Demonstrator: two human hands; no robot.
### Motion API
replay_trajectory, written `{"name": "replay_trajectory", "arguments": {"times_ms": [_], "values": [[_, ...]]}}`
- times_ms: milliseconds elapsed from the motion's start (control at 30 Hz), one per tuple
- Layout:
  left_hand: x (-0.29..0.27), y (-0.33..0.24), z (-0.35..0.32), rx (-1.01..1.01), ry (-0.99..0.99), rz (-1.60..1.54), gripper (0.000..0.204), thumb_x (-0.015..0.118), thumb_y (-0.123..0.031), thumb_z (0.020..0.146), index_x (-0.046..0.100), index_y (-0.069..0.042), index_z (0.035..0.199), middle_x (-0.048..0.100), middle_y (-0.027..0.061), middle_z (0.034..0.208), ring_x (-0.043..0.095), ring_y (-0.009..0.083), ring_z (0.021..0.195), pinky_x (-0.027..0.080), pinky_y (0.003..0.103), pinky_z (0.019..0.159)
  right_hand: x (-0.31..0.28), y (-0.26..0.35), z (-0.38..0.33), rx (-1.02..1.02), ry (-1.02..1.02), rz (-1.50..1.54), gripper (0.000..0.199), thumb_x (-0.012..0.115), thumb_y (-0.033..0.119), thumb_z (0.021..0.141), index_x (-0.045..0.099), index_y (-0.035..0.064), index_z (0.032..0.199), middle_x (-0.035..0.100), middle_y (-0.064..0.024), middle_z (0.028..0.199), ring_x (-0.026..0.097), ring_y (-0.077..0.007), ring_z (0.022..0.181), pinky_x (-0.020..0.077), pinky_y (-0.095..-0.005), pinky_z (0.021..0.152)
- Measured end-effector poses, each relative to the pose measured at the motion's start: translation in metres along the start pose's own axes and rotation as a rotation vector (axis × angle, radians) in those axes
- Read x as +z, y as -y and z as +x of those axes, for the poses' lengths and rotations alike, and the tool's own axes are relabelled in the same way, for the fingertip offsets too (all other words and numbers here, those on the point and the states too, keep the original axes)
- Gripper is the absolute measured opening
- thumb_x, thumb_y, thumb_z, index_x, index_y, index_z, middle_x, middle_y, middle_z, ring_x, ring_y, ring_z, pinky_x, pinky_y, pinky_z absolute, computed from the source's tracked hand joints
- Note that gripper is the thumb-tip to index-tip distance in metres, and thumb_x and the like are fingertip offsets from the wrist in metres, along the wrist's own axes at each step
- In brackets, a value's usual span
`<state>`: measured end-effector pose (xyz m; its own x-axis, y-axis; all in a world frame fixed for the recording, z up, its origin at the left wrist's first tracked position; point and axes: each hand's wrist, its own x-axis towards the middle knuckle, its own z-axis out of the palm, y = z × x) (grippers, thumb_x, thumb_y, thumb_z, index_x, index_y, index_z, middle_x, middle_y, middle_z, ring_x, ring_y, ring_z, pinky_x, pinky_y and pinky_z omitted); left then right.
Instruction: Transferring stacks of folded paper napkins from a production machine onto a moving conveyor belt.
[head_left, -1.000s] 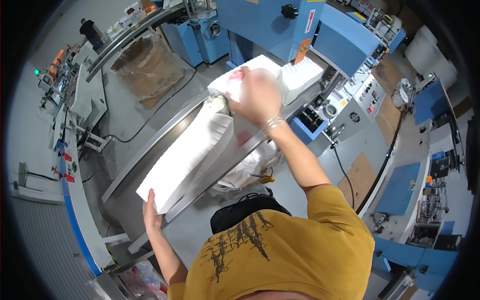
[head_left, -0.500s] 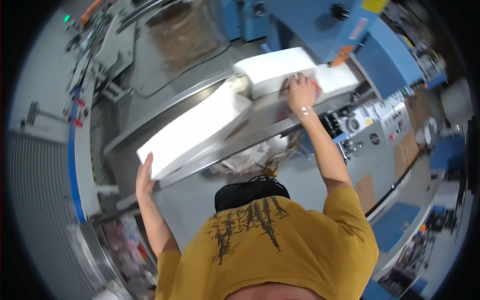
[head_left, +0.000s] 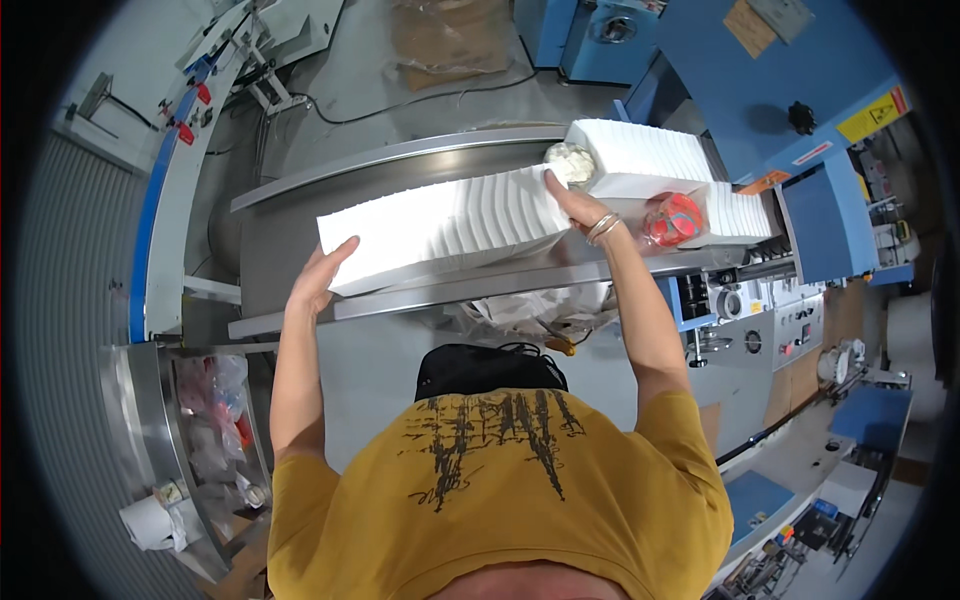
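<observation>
A long stack of white sheets (head_left: 440,222) lies at a slant in a shallow metal trough (head_left: 280,235), its right part rippled into thick leaves. At the stack's left end, my left hand (head_left: 322,278) is closed around the near corner, thumb on top. My right hand (head_left: 577,204) grips the right end, its thumb on the upper edge and the other fingers mostly hidden. Just beyond that hand sits a cream-coloured bundle (head_left: 569,162) in clear wrapping. Another white stack (head_left: 640,155) stands behind it, and a red round thing in clear plastic (head_left: 674,220) lies right of my wrist.
A further white stack (head_left: 738,213) reaches the blue machine (head_left: 835,205) at the right. Below the trough hangs a bag of white scraps (head_left: 540,308). A metal bin with plastic waste (head_left: 215,400) stands at lower left, and a cable (head_left: 400,118) crosses the floor behind.
My right hand has moved from beside the red thing to the right end of the long stack. My left hand stays at the left end. The whole view has turned and shifted.
</observation>
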<state>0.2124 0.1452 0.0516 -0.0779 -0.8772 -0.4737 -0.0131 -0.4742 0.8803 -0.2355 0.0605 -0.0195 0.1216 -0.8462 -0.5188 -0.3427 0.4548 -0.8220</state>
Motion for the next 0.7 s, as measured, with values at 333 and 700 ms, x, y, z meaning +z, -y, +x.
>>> {"name": "replay_trajectory", "arguments": {"times_ms": [333, 700], "values": [[-0.042, 0.003, 0.008, -0.123, 0.015, 0.128, 0.079, 0.061, -0.049, 0.085, 0.035, 0.004, 0.137, 0.043, 0.0145, 0.137, 0.042, 0.0251, 0.126, 0.035, 0.038, 0.103, 0.075, 0.064, -0.061, -0.083, 0.02, -0.194, 0.076, 0.056, 0.057, 0.085, 0.044, -0.002, 0.132, 0.05, -0.0137, 0.13, 0.044, -0.0188, 0.121, 0.0351, -0.0299, 0.1], [-0.031, -0.024, -0.018, -0.135, 0.178, 0.043, 0.063, 0.071, -0.032, 0.079, 0.047, -0.004, 0.13, 0.053, 0.0132, 0.126, 0.05, 0.025, 0.117, 0.036, 0.042, 0.099, 0.144, 0.07, -0.069, -0.182, 0.002, 0.153, 0.102, 0.083, 0.041, 0.063, 0.029, -0.0085, 0.134, 0.044, -0.0194, 0.132, 0.042, -0.0265, 0.124, 0.0303, -0.0326, 0.106]]}}
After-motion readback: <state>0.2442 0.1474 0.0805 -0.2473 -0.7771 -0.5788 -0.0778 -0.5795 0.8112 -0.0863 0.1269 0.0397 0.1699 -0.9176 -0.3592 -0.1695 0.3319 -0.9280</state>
